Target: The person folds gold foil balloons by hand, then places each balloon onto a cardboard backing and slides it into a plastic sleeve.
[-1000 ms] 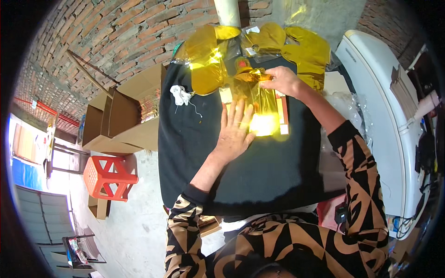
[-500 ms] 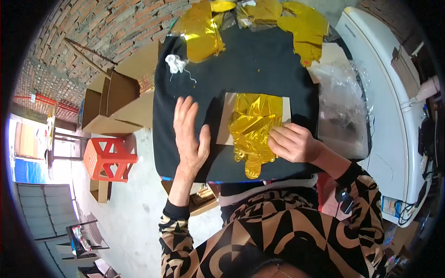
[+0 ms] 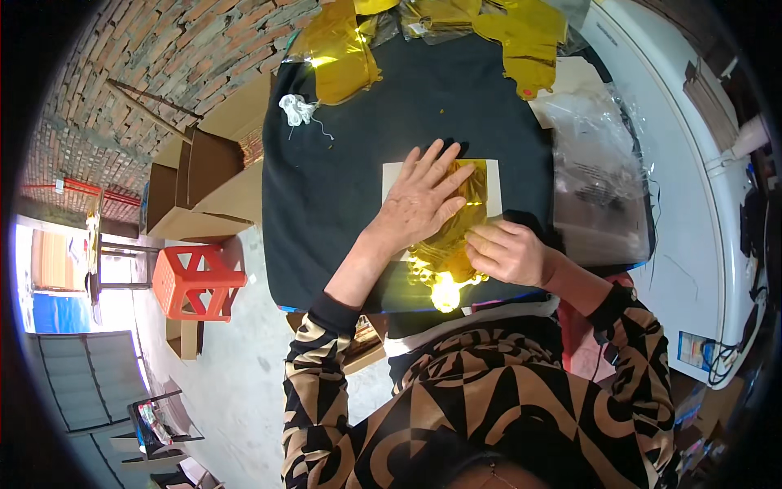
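Note:
A folded gold foil balloon [image 3: 470, 218], flat and uninflated, lies over a pale rectangular card [image 3: 494, 187] on the dark-covered table. My left hand [image 3: 414, 202] rests flat across the foil's upper left part, fingers spread and pointing up and right. At the foil's right edge, my right hand [image 3: 509, 254] has its fingertips closed in a pinch on it. The foil's lower end, with small rounded lobes and a tab, glares brightly near the table's front edge. The left hand hides part of the foil and the card.
More gold foil balloons [image 3: 342, 61] [image 3: 529, 49] lie along the table's far edge. A tangle of white string [image 3: 296, 109] sits at the far left. Clear plastic bags [image 3: 599, 163] cover the right side, beside a white appliance [image 3: 676, 187]. A red stool [image 3: 191, 281] stands left.
My left hand has moved right from beside the card and come down flat on the foil. My right hand keeps its pinch at the foil's right edge. The view has shifted slightly.

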The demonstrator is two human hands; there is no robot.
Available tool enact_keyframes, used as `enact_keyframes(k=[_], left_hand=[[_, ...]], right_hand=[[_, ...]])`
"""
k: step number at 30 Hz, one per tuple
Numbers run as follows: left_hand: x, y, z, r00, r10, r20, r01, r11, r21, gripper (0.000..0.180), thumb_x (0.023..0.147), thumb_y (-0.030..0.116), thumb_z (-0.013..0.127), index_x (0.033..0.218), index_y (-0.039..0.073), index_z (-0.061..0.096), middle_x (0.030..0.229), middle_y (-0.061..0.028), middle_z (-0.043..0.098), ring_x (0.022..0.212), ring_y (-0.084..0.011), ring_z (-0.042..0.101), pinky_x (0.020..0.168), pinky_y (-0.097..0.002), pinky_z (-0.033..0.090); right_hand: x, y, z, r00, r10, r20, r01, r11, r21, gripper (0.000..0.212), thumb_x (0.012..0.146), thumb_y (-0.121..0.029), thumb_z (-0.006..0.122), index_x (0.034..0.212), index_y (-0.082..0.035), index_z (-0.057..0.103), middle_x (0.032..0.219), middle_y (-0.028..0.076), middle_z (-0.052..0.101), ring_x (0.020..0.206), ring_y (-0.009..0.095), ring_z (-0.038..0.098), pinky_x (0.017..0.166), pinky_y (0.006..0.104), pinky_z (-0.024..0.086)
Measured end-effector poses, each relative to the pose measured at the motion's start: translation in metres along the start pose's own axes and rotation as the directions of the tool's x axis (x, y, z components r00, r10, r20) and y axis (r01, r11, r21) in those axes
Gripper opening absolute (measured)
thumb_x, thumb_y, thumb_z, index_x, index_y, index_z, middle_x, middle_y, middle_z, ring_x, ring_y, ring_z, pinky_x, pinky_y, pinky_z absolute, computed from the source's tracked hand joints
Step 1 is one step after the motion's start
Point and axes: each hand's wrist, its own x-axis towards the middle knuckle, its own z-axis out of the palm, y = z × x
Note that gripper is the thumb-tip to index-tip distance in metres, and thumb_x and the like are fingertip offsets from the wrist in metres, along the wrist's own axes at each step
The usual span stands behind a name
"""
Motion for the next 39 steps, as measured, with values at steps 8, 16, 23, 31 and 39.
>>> enact_keyframes(k=[8,16,23,31,39], left_hand=[[-0.008,-0.004,0.015,0.992,-0.076,0.104,0.063,0.991,0.121,0.068,0.114,0.064,0.025,0.169,0.027,0.041,0.178,-0.0107,0.031,0.167,-0.0321,0.021,0.137,-0.0558,0.008],[-0.007,-0.001,0.013,0.985,-0.089,0.15,0.066,0.986,0.152,0.066,0.114,0.063,0.031,0.169,0.029,0.041,0.179,-0.0101,0.03,0.167,-0.0376,0.019,0.136,-0.0572,0.007],[-0.009,-0.002,0.013,0.988,-0.058,0.143,0.04,0.992,0.122,0.069,0.112,0.06,0.04,0.169,0.022,0.041,0.176,-0.0143,0.034,0.165,-0.0444,0.021,0.133,-0.0653,0.01],[-0.011,-0.001,0.017,0.987,-0.065,0.148,0.049,0.993,0.111,0.067,0.107,0.05,0.05,0.166,0.019,0.044,0.176,-0.0159,0.032,0.166,-0.0435,0.017,0.134,-0.0667,0.007],[-0.021,-0.005,0.014,0.991,-0.133,-0.007,0.133,0.991,0.009,0.073,0.11,0.048,0.05,0.167,0.002,0.039,0.174,-0.0236,0.033,0.164,-0.0427,0.025,0.134,-0.0614,0.015]], right_hand=[[0.002,0.006,0.004,0.999,0.021,0.029,-0.022,1.0,0.017,0.013,0.084,-0.016,0.073,0.094,-0.008,0.072,0.112,0.009,0.076,0.112,0.023,0.073,0.095,0.0365,0.06],[0.006,0.0,-0.024,0.972,0.133,0.195,-0.179,0.955,0.236,0.024,0.084,-0.008,0.074,0.106,-0.001,0.075,0.123,0.015,0.074,0.123,0.031,0.07,0.103,0.0433,0.058],[0.037,0.022,-0.029,0.872,0.427,0.24,-0.487,0.804,0.34,0.062,0.092,-0.016,0.072,0.148,0.005,0.057,0.155,0.026,0.056,0.15,0.042,0.048,0.127,0.0528,0.038],[0.04,0.042,0.038,0.771,0.487,0.41,-0.544,0.839,0.026,0.098,0.099,-0.053,0.068,0.169,0.001,0.027,0.177,0.026,0.022,0.167,0.039,0.019,0.136,0.054,0.011],[0.038,0.037,0.045,0.745,0.543,0.387,-0.562,0.824,-0.072,0.098,0.101,-0.061,0.06,0.17,0.0,0.026,0.176,0.026,0.026,0.166,0.04,0.019,0.135,0.0543,0.011]])
